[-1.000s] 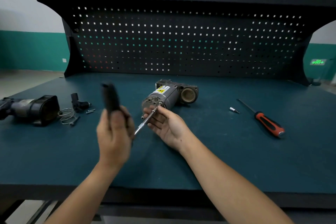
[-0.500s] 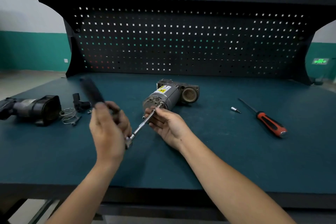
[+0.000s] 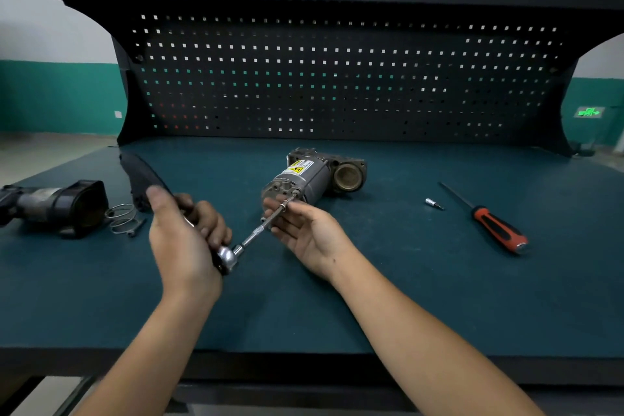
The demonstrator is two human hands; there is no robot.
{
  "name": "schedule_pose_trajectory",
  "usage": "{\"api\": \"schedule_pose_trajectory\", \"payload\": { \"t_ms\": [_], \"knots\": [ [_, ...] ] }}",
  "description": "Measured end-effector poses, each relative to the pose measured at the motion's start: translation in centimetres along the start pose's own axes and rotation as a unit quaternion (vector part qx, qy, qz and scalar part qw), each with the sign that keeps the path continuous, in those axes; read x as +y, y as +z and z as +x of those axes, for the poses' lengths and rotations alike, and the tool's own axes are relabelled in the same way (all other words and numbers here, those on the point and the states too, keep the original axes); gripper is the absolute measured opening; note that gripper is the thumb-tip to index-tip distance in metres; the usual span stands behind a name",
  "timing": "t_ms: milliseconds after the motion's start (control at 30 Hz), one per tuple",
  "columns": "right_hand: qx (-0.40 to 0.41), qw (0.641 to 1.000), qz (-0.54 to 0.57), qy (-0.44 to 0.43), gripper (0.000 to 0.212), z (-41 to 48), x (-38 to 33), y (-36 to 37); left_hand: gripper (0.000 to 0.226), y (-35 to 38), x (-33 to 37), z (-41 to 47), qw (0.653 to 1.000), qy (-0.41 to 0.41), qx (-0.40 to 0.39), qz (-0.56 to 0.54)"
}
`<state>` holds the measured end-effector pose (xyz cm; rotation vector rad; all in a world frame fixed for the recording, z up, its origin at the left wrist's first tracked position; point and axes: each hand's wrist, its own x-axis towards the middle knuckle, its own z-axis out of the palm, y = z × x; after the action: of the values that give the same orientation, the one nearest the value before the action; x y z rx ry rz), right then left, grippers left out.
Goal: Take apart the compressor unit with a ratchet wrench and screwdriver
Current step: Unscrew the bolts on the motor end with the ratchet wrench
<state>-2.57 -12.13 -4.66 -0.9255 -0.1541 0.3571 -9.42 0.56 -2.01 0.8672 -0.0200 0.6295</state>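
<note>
Since the earlier frames, the ratchet wrench's (image 3: 227,257) black handle had swung from upright to a lean toward the left, and the left hand (image 3: 185,240) had dropped lower with it. One compressor unit (image 3: 305,177) lay on its side near the middle of the surface (image 3: 405,297), its yellow-labelled cylinder pointing toward the person. One slim extension bar (image 3: 258,231) ran from the wrench's chrome head up to a fastener on the unit's near end face. The left hand was wrapped around the handle just above the head, fingers curled tight; the handle's far end was blurred. The right hand (image 3: 312,235) lay palm up, its thumb and fingertips lightly pinching the extension bar close to the unit. To the right, well apart from the unit, lay one small loose bit (image 3: 433,203) and, beyond it, one red-and-black screwdriver (image 3: 496,226). At the left edge lay one removed black housing (image 3: 59,206) with one wire spring (image 3: 121,217) just beside it. Behind stood one black pegboard (image 3: 337,84).
</note>
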Motion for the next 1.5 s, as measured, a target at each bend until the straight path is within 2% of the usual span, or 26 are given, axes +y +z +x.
{"api": "schedule_pose_trajectory", "payload": {
  "t_ms": [67, 133, 200, 267, 300, 333, 400, 433, 467, 500, 533, 567, 600, 633, 700, 767, 867, 1067, 1200, 1267, 1300, 1367, 1400, 1433, 1467, 1500],
  "knots": [
    [0.001, 1.0, -0.007, -0.011, 0.022, 0.1, 0.1, 0.0, 0.045, -0.1, 0.2, 0.5, 0.997, -0.046, 0.032, -0.055],
    [0.004, 1.0, -0.013, -0.018, 0.022, 0.2, 0.2, 0.0, 0.045, 0.0, 0.3, 0.6, 0.996, -0.05, 0.027, -0.066],
    [0.006, 1.0, -0.015, -0.023, 0.022, 0.3, 0.3, 0.0, 0.042, 0.2, 0.1, 0.3, 1.0, 0.011, -0.019, -0.018],
    [0.011, 1.0, -0.015, -0.025, 0.021, 0.4, 0.4, -0.1, 0.032, 0.3, 0.0, -0.4, 0.984, 0.117, -0.119, 0.064],
    [0.014, 0.999, -0.013, -0.026, 0.02, 0.5, 0.5, -0.1, 0.024, 0.1, 0.0, -0.6, 0.953, 0.202, -0.187, 0.129],
    [0.016, 0.999, -0.011, -0.026, 0.019, 0.5, 0.5, -0.1, 0.02, -0.1, 0.1, -0.5, 0.889, 0.304, -0.26, 0.222],
    [0.018, 1.0, -0.005, -0.024, 0.016, 0.7, 0.6, -0.1, 0.026, -0.8, 0.0, 0.1, 0.707, 0.473, -0.394, 0.349],
    [0.019, 1.0, -0.003, -0.021, 0.014, 0.7, 0.6, -0.1, 0.032, -1.2, -0.1, 0.6, 0.656, 0.498, -0.425, 0.375],
    [0.021, 1.0, -0.005, -0.019, 0.013, 0.7, 0.6, -0.1, 0.032, -1.4, -0.3, 0.8, 0.658, 0.494, -0.425, 0.377],
    [0.022, 1.0, -0.01, -0.019, 0.013, 0.6, 0.6, -0.1, 0.028, -1.3, -0.4, 0.4, 0.692, 0.486, -0.381, 0.373],
    [0.024, 0.999, -0.018, -0.02, 0.013, 0.5, 0.5, -0.1, 0.024, -0.9, -0.3, -0.2, 0.777, 0.425, -0.316, 0.341],
    [0.025, 0.999, -0.027, -0.022, 0.013, 0.4, 0.5, 0.0, 0.026, -0.6, -0.3, -0.6, 0.882, 0.316, -0.242, 0.252],
    [0.028, 0.999, -0.033, -0.023, 0.014, 0.3, 0.5, 0.1, 0.028, -0.3, -0.4, -0.7, 0.953, 0.203, -0.172, 0.145],
    [0.028, 0.999, -0.035, -0.023, 0.015, 0.2, 0.5, 0.1, 0.033, 0.0, -0.3, -0.4, 0.985, 0.12, -0.106, 0.07],
    [0.024, 0.999, -0.033, -0.021, 0.018, 0.0, 0.4, 0.4, 0.04, 0.0, -0.1, 0.8, 1.0, 0.022, -0.015, 0.01],
    [0.019, 0.999, -0.032, -0.023, 0.019, -0.1, 0.4, 0.5, 0.043, -0.2, 0.2, 1.3, 0.998, -0.04, 0.037, -0.041],
    [0.017, 0.999, -0.039, -0.031, 0.02, -0.1, 0.5, 0.4, 0.043, -0.3, -0.1, 1.0, 0.996, -0.053, 0.05, -0.053],
    [0.012, 0.999, -0.037, -0.035, 0.024, -0.2, 0.5, 0.2, 0.041, 0.0, 0.0, 0.3, 1.0, 0.006, 0.019, -0.013],
    [0.017, 0.999, -0.032, -0.038, 0.022, 0.0, 0.5, 0.1, 0.032, 0.2, -0.5, -0.7, 0.993, 0.101, -0.046, 0.047],
    [0.023, 0.998, -0.039, -0.043, 0.021, 0.1, 0.6, 0.1, 0.021, -0.2, -0.9, -1.5, 0.954, 0.22, -0.158, 0.127],
    [0.027, 0.998, -0.04, -0.044, 0.021, 0.2, 0.6, 0.1, 0.015, -0.4, -1.0, -1.5, 0.896, 0.308, -0.238, 0.213],
    [0.035, 0.998, -0.038, -0.044, 0.021, 0.3, 0.7, 0.0, 0.007, -1.0, -1.1, -1.0, 0.698, 0.477, -0.396, 0.358],
    [0.037, 0.998, -0.041, -0.043, 0.02, 0.3, 0.7, 0.0, 0.011, -1.4, -1.3, -0.4, 0.629, 0.516, -0.431, 0.391],
    [0.038, 0.997, -0.044, -0.041, 0.019, 0.2, 0.8, 0.0, 0.014, -1.7, -1.4, -0.1, 0.619, 0.515, -0.439, 0.399],
    [0.037, 0.998, -0.044, -0.038, 0.018, 0.2, 0.7, -0.1, 0.012, -1.6, -1.3, -0.3, 0.66, 0.496, -0.407, 0.391],
    [0.036, 0.998, -0.042, -0.034, 0.018, 0.2, 0.7, -0.1, 0.01, -1.2, -1.0, -0.7, 0.748, 0.439, -0.344, 0.36]
  ]
}}
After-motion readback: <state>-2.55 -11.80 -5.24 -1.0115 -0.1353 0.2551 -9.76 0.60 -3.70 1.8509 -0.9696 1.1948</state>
